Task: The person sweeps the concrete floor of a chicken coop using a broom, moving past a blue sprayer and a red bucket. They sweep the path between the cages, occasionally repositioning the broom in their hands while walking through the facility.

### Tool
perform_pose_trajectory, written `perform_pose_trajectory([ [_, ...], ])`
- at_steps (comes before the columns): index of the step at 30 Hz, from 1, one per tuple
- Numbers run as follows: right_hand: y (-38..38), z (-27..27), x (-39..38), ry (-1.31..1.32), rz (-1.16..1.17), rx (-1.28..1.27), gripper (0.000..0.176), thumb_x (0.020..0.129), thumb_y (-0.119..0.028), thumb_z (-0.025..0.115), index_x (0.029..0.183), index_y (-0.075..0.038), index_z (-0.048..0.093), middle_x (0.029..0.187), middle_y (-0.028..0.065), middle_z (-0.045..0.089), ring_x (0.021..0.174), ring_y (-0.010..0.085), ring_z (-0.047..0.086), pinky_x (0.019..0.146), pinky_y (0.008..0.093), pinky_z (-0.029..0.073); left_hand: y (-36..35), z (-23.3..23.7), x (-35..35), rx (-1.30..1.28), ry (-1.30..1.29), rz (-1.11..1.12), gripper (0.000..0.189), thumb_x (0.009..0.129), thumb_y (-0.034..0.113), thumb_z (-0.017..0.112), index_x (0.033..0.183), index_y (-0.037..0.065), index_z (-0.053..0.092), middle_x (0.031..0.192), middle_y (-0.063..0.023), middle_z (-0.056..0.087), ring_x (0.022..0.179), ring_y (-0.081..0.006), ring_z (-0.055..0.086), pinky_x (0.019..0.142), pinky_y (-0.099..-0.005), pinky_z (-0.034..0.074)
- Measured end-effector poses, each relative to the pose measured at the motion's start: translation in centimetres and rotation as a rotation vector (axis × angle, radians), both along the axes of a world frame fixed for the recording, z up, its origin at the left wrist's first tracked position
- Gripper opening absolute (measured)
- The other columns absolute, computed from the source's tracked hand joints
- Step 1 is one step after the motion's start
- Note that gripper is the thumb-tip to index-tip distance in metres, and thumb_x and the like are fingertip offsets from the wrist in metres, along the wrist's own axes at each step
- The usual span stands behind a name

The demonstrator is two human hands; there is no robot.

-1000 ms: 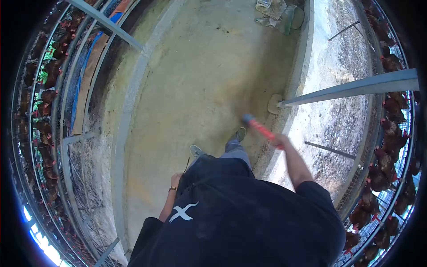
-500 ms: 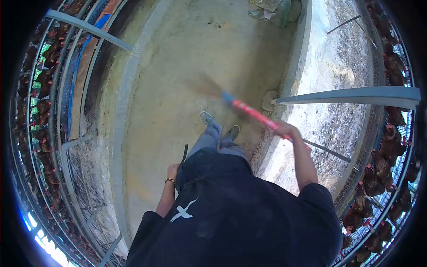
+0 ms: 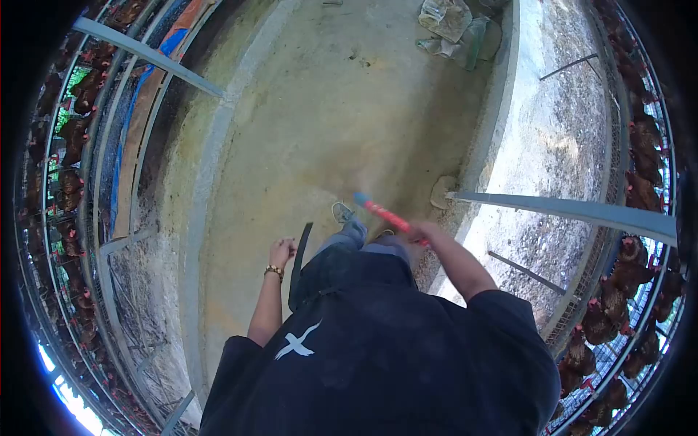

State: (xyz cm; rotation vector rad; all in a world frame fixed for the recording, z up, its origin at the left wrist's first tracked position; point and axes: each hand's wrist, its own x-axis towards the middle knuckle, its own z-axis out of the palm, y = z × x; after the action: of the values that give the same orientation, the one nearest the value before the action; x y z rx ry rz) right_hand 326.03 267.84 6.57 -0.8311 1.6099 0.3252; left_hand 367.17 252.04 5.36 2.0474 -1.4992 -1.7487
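My right hand (image 3: pixel 420 232) is closed around the red handle of a broom (image 3: pixel 385 215). Beyond a blue collar, the broom's brown bristles are smeared by motion over the concrete floor, just ahead of my shoes. My left hand (image 3: pixel 282 252), with a beaded bracelet at the wrist, hangs at my left side. Its fingers are loosely bent and slightly apart, and no object shows in them. Beside it a black strap (image 3: pixel 301 254) sticks out from my waist; I see a small gap between strap and hand.
A concrete aisle (image 3: pixel 313 109) runs forward between low curbs. Crumpled sacks (image 3: pixel 447 22) lie ahead on the right. Metal beams (image 3: pixel 567 207) jut in from both sides. Pale, litter-covered ground (image 3: pixel 538 138) lies beyond the right curb. Caged brown hens (image 3: pixel 614 291) line both sides.
My right hand and the broom have swung inward, closer to my body. My left hand has moved forward a little, its fingers loosening. The sacks and right beam sit lower in view.
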Motion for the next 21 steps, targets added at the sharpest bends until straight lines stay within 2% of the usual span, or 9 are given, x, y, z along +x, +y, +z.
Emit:
perform_pose_trajectory([
  [1, -1.2, -1.3, 1.4, -0.076, 0.048, 0.045, 0.024, 0.064, -0.018, 0.059, 0.084, -0.004, 0.058, 0.066, 0.0094, 0.060, 0.051, 0.0177, 0.056, 0.045, 0.0327, 0.044, -1.2, 2.0, -1.4, 0.071, 0.070, 0.193, 0.020, 0.082, 0.021, 0.046, 0.083, 0.006, 0.060, 0.066, -0.0046, 0.058, 0.060, -0.0153, 0.057, 0.056, -0.0264, 0.045],
  [4, -4.6, 0.4, 1.1, -0.118, 0.095, -0.046, 0.025, 0.065, -0.012, 0.057, 0.088, -0.002, 0.055, 0.060, 0.0086, 0.058, 0.047, 0.0171, 0.054, 0.041, 0.0314, 0.042, -3.6, 5.6, -4.4, 0.061, 0.252, 0.277, 0.017, 0.082, 0.019, 0.048, 0.086, 0.008, 0.059, 0.067, -0.0005, 0.057, 0.058, -0.0085, 0.055, 0.052, -0.0212, 0.044],
  [8, -5.5, 6.3, -5.3, -0.235, -0.139, -0.134, 0.013, 0.065, -0.007, 0.057, 0.076, 0.000, 0.055, 0.060, 0.0078, 0.057, 0.046, 0.0170, 0.053, 0.041, 0.0320, 0.043, -4.4, 2.8, -4.7, 0.090, 0.182, 0.211, 0.018, 0.081, 0.020, 0.049, 0.087, 0.007, 0.059, 0.067, -0.0026, 0.058, 0.056, -0.0105, 0.056, 0.049, -0.0229, 0.043],
  [12, 0.2, 0.7, -14.2, 0.014, -0.290, -0.365, 0.011, 0.064, -0.006, 0.053, 0.073, 0.000, 0.055, 0.061, 0.0119, 0.057, 0.048, 0.0190, 0.056, 0.040, 0.0347, 0.043, -2.2, -0.8, -3.8, 0.230, 0.086, 0.313, 0.017, 0.079, 0.017, 0.050, 0.087, 0.006, 0.059, 0.067, -0.0048, 0.058, 0.056, -0.0131, 0.056, 0.048, -0.0229, 0.042],
  [15, 1.9, 2.7, -19.5, 0.123, -0.634, -0.158, 0.009, 0.064, -0.004, 0.051, 0.072, -0.001, 0.054, 0.057, 0.0115, 0.054, 0.046, 0.0189, 0.055, 0.039, 0.0331, 0.043, 1.3, -3.1, -2.9, 0.312, 0.087, 0.497, 0.018, 0.078, 0.015, 0.049, 0.089, 0.004, 0.059, 0.069, -0.0072, 0.059, 0.056, -0.0162, 0.057, 0.048, -0.0248, 0.043],
  [17, 2.3, 2.3, -22.2, 0.150, -0.813, -0.125, 0.003, 0.067, -0.001, 0.048, 0.070, -0.001, 0.049, 0.053, 0.0097, 0.050, 0.040, 0.0180, 0.049, 0.036, 0.0313, 0.042, 3.8, -1.3, -4.9, 0.334, -0.068, 0.458, 0.020, 0.077, 0.018, 0.051, 0.087, 0.003, 0.061, 0.072, -0.0092, 0.060, 0.061, -0.0180, 0.058, 0.053, -0.0277, 0.046],
  [18, 2.4, 1.0, -23.4, 0.101, -0.891, -0.118, 0.003, 0.066, 0.000, 0.048, 0.069, -0.001, 0.047, 0.052, 0.0087, 0.049, 0.040, 0.0182, 0.049, 0.036, 0.0317, 0.042, 4.9, -1.5, -5.1, 0.053, -0.126, 0.061, 0.020, 0.077, 0.018, 0.051, 0.086, 0.003, 0.061, 0.073, -0.0096, 0.060, 0.063, -0.0182, 0.058, 0.056, -0.0280, 0.046],
  [20, 3.0, -3.7, -24.8, 0.102, -0.699, -0.110, 0.006, 0.065, -0.001, 0.050, 0.071, -0.001, 0.048, 0.052, 0.0080, 0.048, 0.041, 0.0180, 0.050, 0.037, 0.0314, 0.042, 6.9, -4.9, -4.4, -0.493, -0.239, -0.747, 0.021, 0.077, 0.020, 0.052, 0.084, 0.003, 0.062, 0.074, -0.0103, 0.060, 0.068, -0.0186, 0.059, 0.060, -0.0285, 0.046],
  [21, 3.3, -5.8, -24.9, 0.102, -0.608, -0.104, 0.008, 0.064, -0.001, 0.050, 0.072, -0.001, 0.048, 0.051, 0.0076, 0.048, 0.042, 0.0178, 0.050, 0.037, 0.0312, 0.042, 7.0, -5.1, -5.2, -0.498, -0.130, -0.613, 0.021, 0.077, 0.020, 0.053, 0.083, 0.002, 0.061, 0.073, -0.0104, 0.060, 0.069, -0.0184, 0.059, 0.061, -0.0282, 0.046],
])
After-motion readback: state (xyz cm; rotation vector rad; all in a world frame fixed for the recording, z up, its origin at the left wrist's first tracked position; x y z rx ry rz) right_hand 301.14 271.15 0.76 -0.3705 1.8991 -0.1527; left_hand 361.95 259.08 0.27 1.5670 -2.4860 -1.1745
